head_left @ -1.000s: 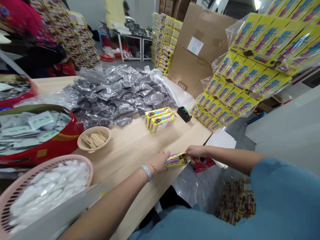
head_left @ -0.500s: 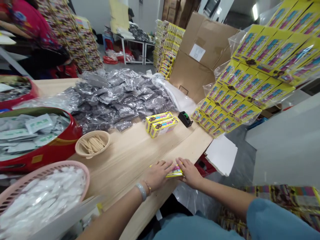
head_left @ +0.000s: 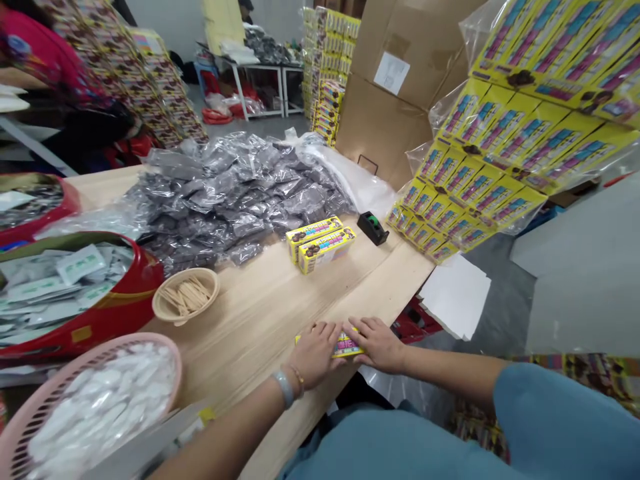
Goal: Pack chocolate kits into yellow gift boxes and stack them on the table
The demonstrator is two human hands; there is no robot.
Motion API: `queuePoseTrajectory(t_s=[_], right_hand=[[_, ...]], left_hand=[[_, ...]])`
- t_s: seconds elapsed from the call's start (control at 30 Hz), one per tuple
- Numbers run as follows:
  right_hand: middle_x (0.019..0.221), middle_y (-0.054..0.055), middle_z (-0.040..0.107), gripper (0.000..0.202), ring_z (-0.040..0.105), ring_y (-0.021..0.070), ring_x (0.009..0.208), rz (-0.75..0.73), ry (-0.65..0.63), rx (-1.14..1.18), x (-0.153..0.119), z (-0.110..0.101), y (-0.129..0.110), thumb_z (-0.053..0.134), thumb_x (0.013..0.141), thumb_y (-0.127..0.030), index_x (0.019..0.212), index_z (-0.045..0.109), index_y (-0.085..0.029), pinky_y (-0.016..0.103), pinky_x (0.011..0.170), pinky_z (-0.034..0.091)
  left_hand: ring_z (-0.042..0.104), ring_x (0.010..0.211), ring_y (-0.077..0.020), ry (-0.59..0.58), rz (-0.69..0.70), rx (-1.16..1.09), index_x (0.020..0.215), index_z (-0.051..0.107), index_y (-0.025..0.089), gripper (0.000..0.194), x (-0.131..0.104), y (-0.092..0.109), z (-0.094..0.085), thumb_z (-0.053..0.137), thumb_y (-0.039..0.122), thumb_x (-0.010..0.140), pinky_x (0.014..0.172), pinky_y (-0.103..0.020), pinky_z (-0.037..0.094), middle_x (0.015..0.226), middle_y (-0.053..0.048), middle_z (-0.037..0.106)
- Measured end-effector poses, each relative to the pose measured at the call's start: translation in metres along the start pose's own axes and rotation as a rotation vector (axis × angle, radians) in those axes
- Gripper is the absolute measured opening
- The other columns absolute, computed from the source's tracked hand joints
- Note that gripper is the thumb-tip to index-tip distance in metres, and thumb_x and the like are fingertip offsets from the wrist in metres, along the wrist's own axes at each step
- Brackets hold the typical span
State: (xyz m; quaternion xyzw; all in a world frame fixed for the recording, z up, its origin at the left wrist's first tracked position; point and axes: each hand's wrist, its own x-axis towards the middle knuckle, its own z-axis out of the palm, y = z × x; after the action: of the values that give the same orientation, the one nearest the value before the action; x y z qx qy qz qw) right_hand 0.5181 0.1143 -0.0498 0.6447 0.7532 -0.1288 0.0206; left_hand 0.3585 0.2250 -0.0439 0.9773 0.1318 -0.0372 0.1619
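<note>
Near the front edge of the table, a small yellow printed carton [head_left: 345, 345] lies flat under both hands. My left hand [head_left: 316, 350] covers its left part, fingers stretched across the top. At the carton's right end, my right hand [head_left: 377, 343] grips with fingers on top and the thumb at the near side. Much of the carton is hidden by the hands. Two matching yellow cartons [head_left: 326, 248] stand side by side further back, beside a black tape dispenser [head_left: 373, 229].
A heap of clear-wrapped dark grey packets [head_left: 235, 200] covers the back. On the left are a bowl of wooden sticks [head_left: 186, 295], a red container of sachets [head_left: 135, 293] and a pink basket [head_left: 176, 357] of white packets. Wrapped carton stacks [head_left: 500, 147] rise at right. A person [head_left: 45, 60] sits far left.
The camera view has shifted slightly. Both hands stay on the carton; the right fingers have moved a little, and its printed face shows somewhat more between the hands.
</note>
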Motion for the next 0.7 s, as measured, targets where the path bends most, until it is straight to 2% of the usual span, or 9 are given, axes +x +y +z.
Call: queuePoseTrajectory(t_s=[0.1, 0.2, 0.27, 0.3, 0.37, 0.43, 0.5, 0.6, 0.7], right_hand=[[0.129, 0.018, 0.035, 0.059, 0.041, 0.0309, 0.105, -0.04, 0.039, -0.039, -0.003, 0.009, -0.003, 0.047, 0.076, -0.038, 0.129, 0.031, -0.019, 0.049, 0.083, 0.032], [0.128, 0.015, 0.038, 0.052, 0.038, 0.0286, 0.112, -0.042, 0.155, 0.002, -0.01, 0.013, -0.006, 0.044, 0.078, -0.034, 0.127, 0.034, -0.019, 0.048, 0.088, 0.03], [0.127, 0.012, 0.039, 0.048, 0.032, 0.0258, 0.117, 0.006, 0.244, 0.064, -0.013, 0.005, 0.01, 0.042, 0.08, -0.035, 0.126, 0.036, -0.02, 0.046, 0.094, 0.027], [0.126, 0.011, 0.041, 0.047, 0.031, 0.0247, 0.118, 0.073, 0.288, 0.096, -0.012, -0.004, 0.026, 0.04, 0.08, -0.035, 0.125, 0.038, -0.02, 0.046, 0.096, 0.025], [0.123, 0.012, 0.044, 0.044, 0.032, 0.0239, 0.118, 0.305, 0.367, 0.163, 0.003, -0.026, 0.077, 0.037, 0.082, -0.034, 0.123, 0.04, -0.019, 0.044, 0.098, 0.023], [0.122, 0.014, 0.042, 0.042, 0.035, 0.0234, 0.115, 0.627, 0.414, 0.253, 0.032, -0.049, 0.144, 0.033, 0.083, -0.03, 0.122, 0.04, -0.016, 0.041, 0.097, 0.026], [0.127, 0.016, 0.033, 0.045, 0.033, 0.0229, 0.116, 0.857, 0.378, 0.415, 0.071, -0.062, 0.21, 0.035, 0.082, -0.027, 0.125, 0.033, -0.012, 0.037, 0.096, 0.029], [0.114, 0.017, 0.043, 0.039, 0.048, 0.0219, 0.101, 0.992, 0.215, 0.665, 0.12, -0.061, 0.278, 0.034, 0.083, -0.027, 0.118, 0.037, -0.01, 0.035, 0.084, 0.041], [0.084, 0.008, 0.054, 0.029, 0.058, 0.0161, 0.07, 0.998, 0.086, 0.834, 0.144, -0.053, 0.307, 0.029, 0.085, -0.026, 0.105, 0.042, -0.01, 0.03, 0.061, 0.048]], left_hand=[[0.038, 0.11, -0.0247, -0.027, 0.062, 0.064, 0.125, 0.031, 0.013, 0.053, -0.005, -0.004, 0.005, 0.043, 0.037, 0.078, 0.091, -0.04, 0.029, 0.125, -0.013, 0.041], [0.043, 0.105, -0.0238, -0.007, 0.054, 0.076, 0.124, 0.035, 0.019, 0.042, -0.013, -0.004, 0.007, 0.038, 0.025, 0.082, 0.086, -0.039, 0.034, 0.121, -0.011, 0.045], [0.045, 0.1, -0.0225, 0.036, 0.018, 0.047, 0.123, 0.035, 0.025, 0.042, -0.009, -0.007, -0.001, 0.04, 0.025, 0.082, 0.082, -0.037, 0.038, 0.116, -0.009, 0.048], [0.046, 0.098, -0.0221, 0.067, -0.019, 0.037, 0.123, 0.034, 0.028, 0.042, -0.001, -0.01, -0.008, 0.041, 0.026, 0.081, 0.08, -0.037, 0.039, 0.115, -0.009, 0.047], [0.046, 0.097, -0.0219, 0.136, -0.091, 0.038, 0.123, 0.033, 0.033, 0.043, 0.027, -0.021, -0.025, 0.041, 0.028, 0.081, 0.078, -0.036, 0.041, 0.116, -0.008, 0.046], [0.045, 0.099, -0.0222, 0.194, -0.15, 0.076, 0.123, 0.035, 0.035, 0.042, 0.067, -0.037, -0.041, 0.041, 0.029, 0.082, 0.08, -0.037, 0.04, 0.116, -0.007, 0.044], [0.043, 0.102, -0.0232, 0.232, -0.201, 0.134, 0.122, 0.037, 0.034, 0.041, 0.109, -0.056, -0.048, 0.043, 0.03, 0.081, 0.084, -0.038, 0.038, 0.118, -0.008, 0.043], [0.04, 0.107, -0.0244, 0.248, -0.223, 0.188, 0.119, 0.042, 0.031, 0.039, 0.149, -0.078, -0.041, 0.043, 0.03, 0.08, 0.088, -0.038, 0.036, 0.119, -0.009, 0.044], [0.039, 0.108, -0.024, 0.253, -0.205, 0.2, 0.116, 0.046, 0.031, 0.036, 0.157, -0.089, -0.028, 0.043, 0.028, 0.081, 0.089, -0.039, 0.037, 0.115, -0.009, 0.047]])
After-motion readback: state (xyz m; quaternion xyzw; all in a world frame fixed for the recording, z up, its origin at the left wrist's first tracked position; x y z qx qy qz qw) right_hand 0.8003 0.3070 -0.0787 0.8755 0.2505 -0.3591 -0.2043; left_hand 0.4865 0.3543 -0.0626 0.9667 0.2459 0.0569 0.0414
